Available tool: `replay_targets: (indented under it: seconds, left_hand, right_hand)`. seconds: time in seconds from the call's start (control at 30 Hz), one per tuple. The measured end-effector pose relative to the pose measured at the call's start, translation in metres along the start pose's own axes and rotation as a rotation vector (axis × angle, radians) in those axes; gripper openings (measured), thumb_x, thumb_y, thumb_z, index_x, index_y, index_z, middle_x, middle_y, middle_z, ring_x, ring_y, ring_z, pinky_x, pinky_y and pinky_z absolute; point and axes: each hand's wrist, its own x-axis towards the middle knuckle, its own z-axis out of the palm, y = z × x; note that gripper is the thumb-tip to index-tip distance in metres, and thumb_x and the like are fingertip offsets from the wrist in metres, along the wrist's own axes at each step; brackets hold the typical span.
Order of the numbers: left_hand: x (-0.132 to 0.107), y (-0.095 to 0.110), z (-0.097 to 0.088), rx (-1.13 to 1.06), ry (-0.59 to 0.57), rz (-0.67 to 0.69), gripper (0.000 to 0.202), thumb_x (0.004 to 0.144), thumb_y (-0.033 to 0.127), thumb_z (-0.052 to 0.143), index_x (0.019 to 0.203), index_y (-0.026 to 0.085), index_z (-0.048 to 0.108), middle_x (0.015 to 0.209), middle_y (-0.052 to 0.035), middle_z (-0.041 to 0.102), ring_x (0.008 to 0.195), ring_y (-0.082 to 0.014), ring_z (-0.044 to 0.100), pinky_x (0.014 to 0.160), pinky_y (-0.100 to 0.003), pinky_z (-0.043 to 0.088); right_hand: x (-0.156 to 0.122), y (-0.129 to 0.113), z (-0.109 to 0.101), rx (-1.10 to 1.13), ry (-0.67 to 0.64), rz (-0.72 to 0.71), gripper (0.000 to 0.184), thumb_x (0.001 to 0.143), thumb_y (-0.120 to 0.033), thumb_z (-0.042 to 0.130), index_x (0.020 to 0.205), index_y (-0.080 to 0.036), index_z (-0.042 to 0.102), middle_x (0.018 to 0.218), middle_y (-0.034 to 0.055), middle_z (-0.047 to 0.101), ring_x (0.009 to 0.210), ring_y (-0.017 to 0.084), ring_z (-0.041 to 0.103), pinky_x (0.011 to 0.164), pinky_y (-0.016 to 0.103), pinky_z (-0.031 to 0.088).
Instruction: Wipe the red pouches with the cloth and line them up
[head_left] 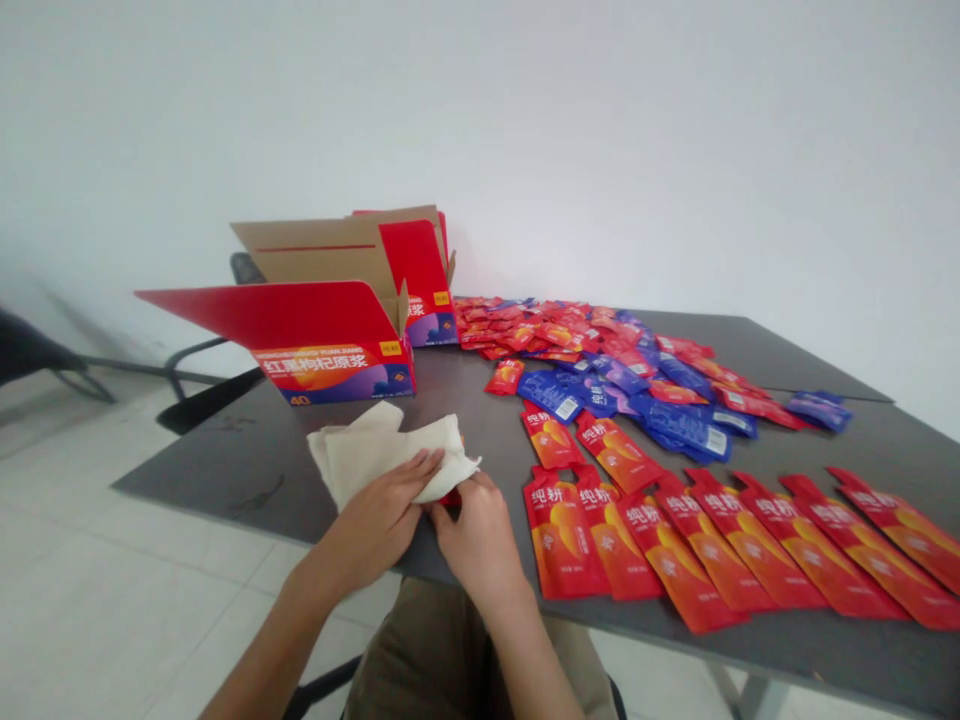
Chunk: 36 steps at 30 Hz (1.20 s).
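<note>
Well, looked down on a crumpled cream cloth [375, 455], held just above the near edge of a flat dark grey table [217, 465]. Rested over this cloth with the left bare hand [375, 520], fingers laid together and pressed on the fold, so apparently clamped on the cloth. Curved at the lower edge of the same cloth with the right bare hand [476, 540], fingers bent inward, close beside the left fingers; whether closed on the cloth or only resting there, impossible to tell from this view. Showed between both hands, partly under the cloth, a small red corner of shiny film [450, 497], of unclear kind. Lay with its long axis sideways across the table, and with the right bare hand slightly nearer to the red corner.

Placed beyond the cloth, an open red and purple cardboard carton with raised flaps [334, 370], and farther beyond the cloth, a second red cardboard carton [431, 300]. Arranged to the right of the cloth, overlapping rows of long red and orange sachets [675, 550]. Scattered farther from the cloth, on the right, a loose heap of small red sachets [525, 330] and a group of blue sachets [675, 425]. Seen below the cloth, olive trousers [420, 650] on the person's lap.
</note>
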Motion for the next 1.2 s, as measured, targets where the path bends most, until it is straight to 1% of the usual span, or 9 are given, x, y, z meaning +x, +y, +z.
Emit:
replay_targets:
  seconds: [0.1,0.27,0.33,0.53,0.77,0.9,1.0,1.07,1.2]
  left_hand:
    - [0.004,0.001,-0.001,0.033,-0.003,-0.033,0.061,0.082,0.010,0.033,0.143,0.013,0.041,0.149,-0.0047,0.039,0.140,-0.0152,0.033,0.117,-0.033,0.024]
    - [0.046,-0.007,-0.004,0.087,-0.035,-0.055,0.057,0.083,0.011,0.033,0.138,0.011,0.049,0.146,-0.0086,0.044,0.138,-0.0197,0.037,0.115,-0.035,0.028]
    - [0.042,-0.007,-0.004,0.060,-0.034,-0.031,0.057,0.084,0.010,0.032,0.139,0.012,0.048,0.147,-0.0070,0.043,0.139,-0.0180,0.035,0.116,-0.034,0.027]
    - [-0.006,0.001,0.000,-0.007,-0.003,0.011,0.061,0.084,0.010,0.034,0.144,0.017,0.040,0.151,-0.0018,0.037,0.141,-0.0134,0.031,0.118,-0.034,0.021]
    - [0.044,-0.006,-0.004,0.109,-0.050,-0.042,0.059,0.082,0.009,0.033,0.140,0.012,0.047,0.148,-0.0073,0.042,0.139,-0.0192,0.035,0.116,-0.034,0.027]
    - [0.019,-0.003,-0.001,0.061,-0.033,-0.006,0.059,0.084,0.010,0.032,0.142,0.012,0.043,0.150,-0.0060,0.038,0.141,-0.0155,0.032,0.117,-0.033,0.024]
    - [-0.004,0.001,0.000,0.023,-0.008,0.002,0.059,0.085,0.011,0.032,0.143,0.013,0.041,0.151,-0.0037,0.038,0.141,-0.0140,0.031,0.118,-0.033,0.022]
    - [0.000,0.001,0.000,0.031,-0.008,-0.023,0.059,0.084,0.011,0.033,0.142,0.013,0.043,0.150,-0.0043,0.039,0.140,-0.0150,0.033,0.118,-0.034,0.023]
    - [0.037,-0.007,-0.003,0.075,-0.036,-0.070,0.058,0.083,0.011,0.033,0.139,0.010,0.047,0.147,-0.0082,0.042,0.139,-0.0194,0.036,0.116,-0.035,0.027]
  right_hand:
    - [0.000,0.000,0.000,-0.025,-0.006,-0.001,0.027,0.076,-0.008,0.064,0.102,-0.016,0.068,0.109,0.0118,0.067,0.110,0.025,0.059,0.098,0.036,0.045]
    - [0.000,-0.002,-0.002,0.006,0.016,-0.035,0.035,0.075,-0.009,0.066,0.110,-0.016,0.065,0.119,0.0115,0.063,0.116,0.023,0.056,0.101,0.034,0.043]
    - [-0.001,-0.002,-0.001,-0.002,0.016,-0.012,0.032,0.075,-0.010,0.067,0.107,-0.016,0.066,0.115,0.0117,0.064,0.114,0.024,0.058,0.100,0.035,0.044]
    - [-0.001,0.000,0.000,-0.010,-0.013,-0.016,0.031,0.076,-0.006,0.062,0.105,-0.017,0.068,0.111,0.0106,0.066,0.110,0.024,0.059,0.098,0.035,0.044]
    - [0.001,0.000,-0.001,-0.003,0.005,-0.028,0.036,0.076,-0.009,0.066,0.112,-0.014,0.064,0.119,0.0122,0.063,0.116,0.023,0.056,0.101,0.033,0.042]
    - [0.000,0.001,0.001,-0.020,-0.010,0.015,0.026,0.077,-0.011,0.065,0.102,-0.014,0.068,0.108,0.0117,0.067,0.108,0.025,0.059,0.097,0.034,0.045]
    - [0.000,0.001,0.001,-0.029,-0.023,0.006,0.031,0.076,-0.008,0.064,0.106,-0.015,0.068,0.109,0.0118,0.067,0.108,0.025,0.059,0.097,0.035,0.045]
    - [0.000,0.000,0.001,-0.035,-0.018,-0.005,0.031,0.076,-0.009,0.064,0.107,-0.014,0.068,0.110,0.0123,0.067,0.110,0.025,0.058,0.099,0.036,0.044]
    - [0.001,-0.002,-0.002,-0.012,-0.007,-0.005,0.034,0.076,-0.011,0.067,0.110,-0.014,0.065,0.119,0.0128,0.063,0.116,0.025,0.055,0.102,0.035,0.041]
